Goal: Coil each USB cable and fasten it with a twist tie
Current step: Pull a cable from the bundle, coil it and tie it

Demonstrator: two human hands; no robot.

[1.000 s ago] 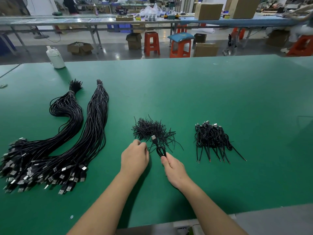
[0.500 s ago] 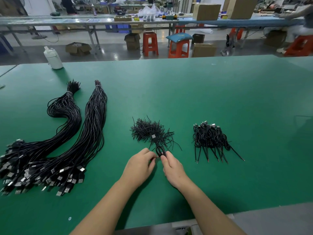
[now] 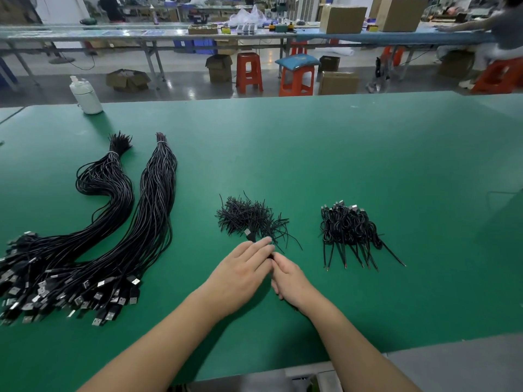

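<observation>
Meeting beside twist ties (image 3: 249, 217) — hands, left (image 3: 240, 274), right (image 3: 288, 278), open mat (image 3: 368, 151) beyond

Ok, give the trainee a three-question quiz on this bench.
1. True or false: the twist ties lie between the long cable bundles and the coiled pile.
2. Which stands at the far left of the mat? A) a white bottle B) a cardboard box C) a red stool
3. Fill in: the left hand and right hand meet just in front of the ____.

Key: 1 true; 2 A; 3 twist ties. The cable in the hands is mostly hidden; only its plug end shows.
</observation>
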